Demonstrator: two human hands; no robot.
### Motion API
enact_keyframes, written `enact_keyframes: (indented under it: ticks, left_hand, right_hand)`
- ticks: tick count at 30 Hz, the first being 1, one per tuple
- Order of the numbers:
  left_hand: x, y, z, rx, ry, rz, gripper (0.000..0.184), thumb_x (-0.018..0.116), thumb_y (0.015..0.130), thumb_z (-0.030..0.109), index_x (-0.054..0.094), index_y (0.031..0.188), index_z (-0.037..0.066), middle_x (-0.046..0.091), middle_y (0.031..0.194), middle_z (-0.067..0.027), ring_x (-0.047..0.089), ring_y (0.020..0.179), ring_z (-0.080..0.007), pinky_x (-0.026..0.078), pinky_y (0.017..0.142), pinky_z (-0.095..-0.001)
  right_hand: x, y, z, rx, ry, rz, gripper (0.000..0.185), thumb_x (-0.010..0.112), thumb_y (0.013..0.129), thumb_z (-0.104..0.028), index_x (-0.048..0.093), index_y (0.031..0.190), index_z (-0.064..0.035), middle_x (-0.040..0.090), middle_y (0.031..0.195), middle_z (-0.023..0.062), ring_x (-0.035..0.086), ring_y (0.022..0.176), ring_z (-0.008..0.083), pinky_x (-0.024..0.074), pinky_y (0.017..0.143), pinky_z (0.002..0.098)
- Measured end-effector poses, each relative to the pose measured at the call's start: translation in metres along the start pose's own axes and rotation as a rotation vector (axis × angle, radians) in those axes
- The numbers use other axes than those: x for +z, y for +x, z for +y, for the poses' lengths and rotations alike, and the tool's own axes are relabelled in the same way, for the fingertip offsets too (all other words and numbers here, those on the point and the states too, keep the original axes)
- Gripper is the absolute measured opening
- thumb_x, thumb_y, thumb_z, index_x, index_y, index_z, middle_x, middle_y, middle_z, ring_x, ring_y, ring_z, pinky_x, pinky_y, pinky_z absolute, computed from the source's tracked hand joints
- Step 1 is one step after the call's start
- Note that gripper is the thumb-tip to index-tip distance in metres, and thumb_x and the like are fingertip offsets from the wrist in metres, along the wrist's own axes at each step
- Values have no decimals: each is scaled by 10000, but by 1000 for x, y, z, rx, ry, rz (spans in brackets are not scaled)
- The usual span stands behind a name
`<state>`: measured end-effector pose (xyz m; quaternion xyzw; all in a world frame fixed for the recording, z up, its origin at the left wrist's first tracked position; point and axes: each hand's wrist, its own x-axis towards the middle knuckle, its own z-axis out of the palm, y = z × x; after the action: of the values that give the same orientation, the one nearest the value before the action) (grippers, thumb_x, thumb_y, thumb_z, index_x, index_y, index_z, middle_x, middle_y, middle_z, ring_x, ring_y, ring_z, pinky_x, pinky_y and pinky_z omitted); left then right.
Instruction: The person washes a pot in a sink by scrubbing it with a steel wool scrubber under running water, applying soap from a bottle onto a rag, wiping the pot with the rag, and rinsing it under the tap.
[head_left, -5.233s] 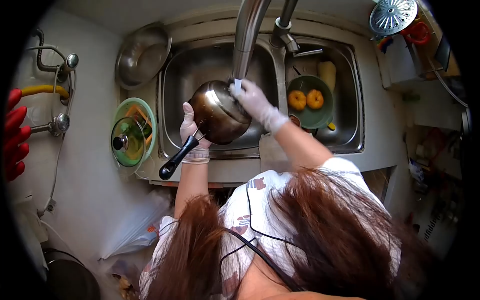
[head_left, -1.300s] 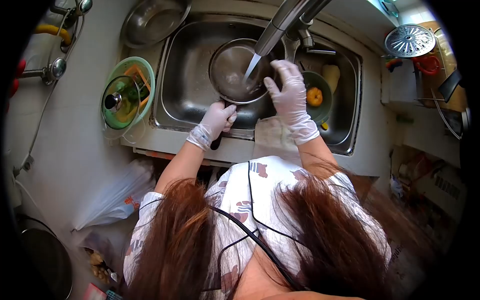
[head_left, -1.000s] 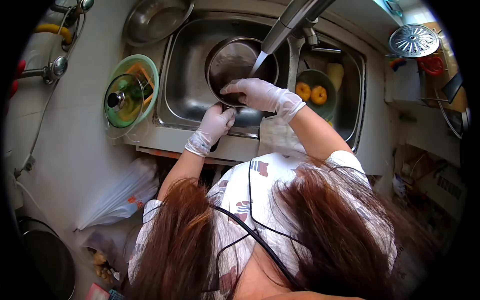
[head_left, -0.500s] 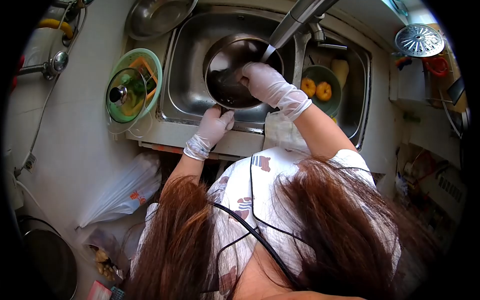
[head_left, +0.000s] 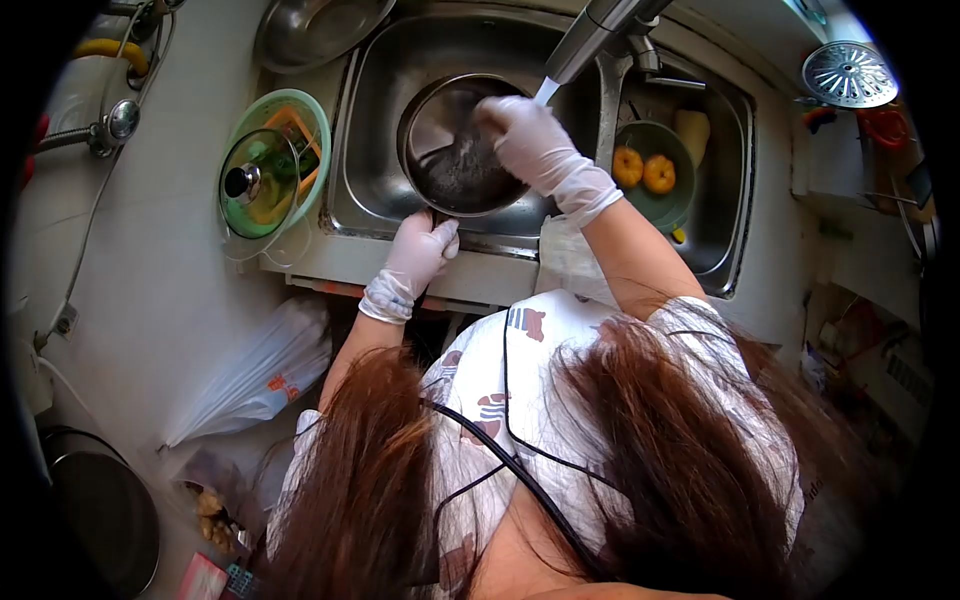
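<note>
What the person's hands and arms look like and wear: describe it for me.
Both the left hand and the right hand wear thin, translucent white gloves, wrinkled, with bunched cuffs around the wrists. The forearms are bare below short, loose, white fabric sleeves. A thick black cable runs over the chest.

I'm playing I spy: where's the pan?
In the head view, the pan is over the left basin, left of the faucet, in the left hand.

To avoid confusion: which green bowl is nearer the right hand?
The bowl in the right basin, with two orange fruits; the other bowl, left of the sink, partly under a glass lid, is farther from the right hand.
</note>
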<state>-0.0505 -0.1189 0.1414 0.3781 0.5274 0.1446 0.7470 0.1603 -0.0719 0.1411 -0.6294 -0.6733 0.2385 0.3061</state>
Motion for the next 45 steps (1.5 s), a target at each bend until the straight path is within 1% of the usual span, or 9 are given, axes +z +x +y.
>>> enact_keyframes:
  ticks: [5, 9, 14, 23, 31, 35, 37, 40, 45]
  left_hand:
    - [-14, 18, -7, 128, 507, 287, 156, 541, 878, 145, 539, 842, -7, 543, 636, -76, 489, 474, -157, 408, 458, -297]
    - [-16, 23, 9, 188, 1165, 591, 209, 509, 855, 147, 590, 913, -36, 619, 869, -301, 593, 852, -460, 471, 779, -500]
    - [-2, 23, 30, 200, 1439, 802, 714, 523, 768, 47, 209, 1387, -118, 637, 798, -173, 666, 722, -285, 549, 652, -364]
    - [2, 21, 35, 372, 1298, 966, 731, 543, 829, 124, 158, 1430, -32, 627, 836, -204, 634, 733, -351, 512, 654, -446]
    - [32, 39, 9, 565, 1023, 681, 792, 624, 754, 21, 226, 1438, 41, 643, 910, -182, 626, 801, -348, 495, 748, -400]
    - [50, 36, 21, 455, 714, 406, 861, 674, 741, 48, 174, 1441, 13, 640, 1021, -206, 626, 953, -321, 481, 825, -365]
    - [37, 68, -1, 708, 353, 191, 699, 734, 703, 51, 393, 1306, -40, 649, 973, -132, 626, 885, -204, 483, 800, -308]
    - [39, 51, 19, 114, 164, -82, 205, 721, 751, 65, 608, 915, 15, 567, 714, -8, 475, 553, -52, 325, 417, -199]
    - [38, 61, 25, -29, -37, -143, 164, 684, 793, 57, 589, 904, -19, 563, 736, -45, 496, 579, -110, 341, 431, -219]
  right_hand:
    - [-17, -2, 38, 265, 433, 176, 191, 592, 836, -154, 662, 977, -46, 668, 912, 140, 645, 837, 264, 493, 770, 309]
    - [-20, -28, 82, 382, 274, 61, 225, 583, 838, -162, 664, 1007, -37, 664, 959, 163, 636, 899, 277, 478, 815, 320]
    - [-3, -54, 84, 527, 124, -214, 256, 593, 842, -194, 653, 1042, -46, 648, 1008, 183, 614, 950, 323, 459, 870, 351]
    - [5, -46, 84, 492, 547, -123, 377, 593, 878, -273, 586, 1156, -19, 619, 1124, 133, 599, 998, 263, 448, 893, 341]
    - [-14, -41, 59, 878, 1346, 12, 544, 565, 888, -463, 459, 1306, -131, 472, 1334, 65, 506, 1136, 263, 420, 909, 514]
    - [11, -44, 104, 772, 1586, 187, 486, 532, 919, -422, 498, 1274, -91, 524, 1282, 66, 516, 1141, 222, 430, 956, 399]
    - [24, -43, 111, 673, 1485, 348, 418, 490, 954, -346, 515, 1246, -48, 555, 1240, 68, 529, 1120, 187, 422, 970, 334]
    - [26, -46, 103, 566, 1457, 481, 356, 438, 983, -227, 496, 1264, -16, 561, 1233, 68, 524, 1116, 174, 405, 980, 316]
    - [-22, -45, 82, 473, 1222, 305, 348, 485, 941, -106, 509, 1274, -9, 570, 1218, 95, 539, 1105, 184, 410, 973, 302]
